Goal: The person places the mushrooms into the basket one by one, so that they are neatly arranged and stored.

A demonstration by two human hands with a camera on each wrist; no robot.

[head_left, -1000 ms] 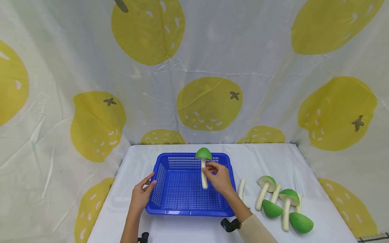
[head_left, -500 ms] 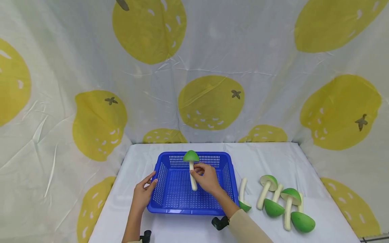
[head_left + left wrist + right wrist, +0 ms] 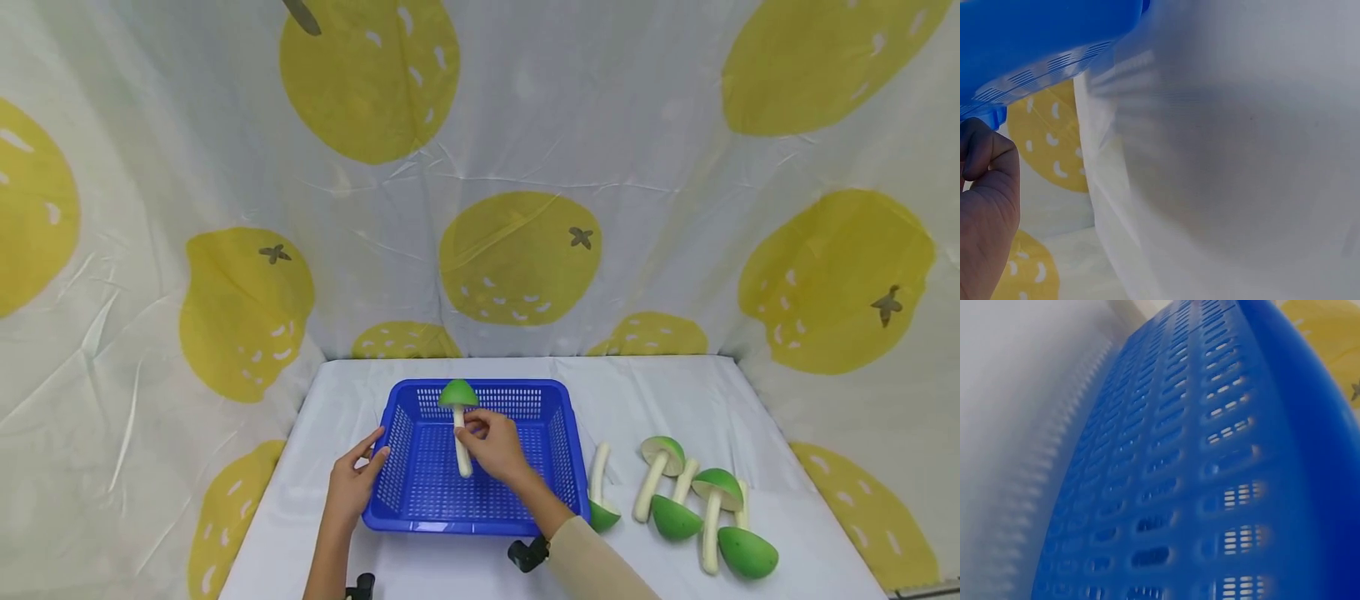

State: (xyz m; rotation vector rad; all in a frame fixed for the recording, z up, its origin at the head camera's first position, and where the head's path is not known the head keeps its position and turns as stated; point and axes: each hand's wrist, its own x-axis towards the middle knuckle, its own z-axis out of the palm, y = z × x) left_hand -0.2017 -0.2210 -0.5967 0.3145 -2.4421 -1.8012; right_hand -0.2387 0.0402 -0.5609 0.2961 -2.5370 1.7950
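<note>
A toy mushroom [image 3: 459, 396] with a green cap and a white stem stands nearly upright over the blue plastic basket [image 3: 472, 526], cap at the top. My right hand [image 3: 491, 446] pinches its stem between thumb and fingers, above the inside of the basket. At the basket's left rim, my left hand [image 3: 356, 475] holds on with thumb and fingers; in the left wrist view its curled fingers [image 3: 984, 150] sit just under the blue edge. The right wrist view is filled by the basket's slotted side wall [image 3: 1166, 450], and the right hand is hidden there.
Several more green-capped mushrooms [image 3: 718, 492] lie grouped on the white cloth [image 3: 645, 396] to the right. One mushroom [image 3: 600, 492] lies against the basket's right side. A lemon-print curtain [image 3: 517, 258] rises behind and beside the table.
My right hand has carried the mushroom leftward across the basket, and slightly down toward it. The left hand stays at the left rim.
</note>
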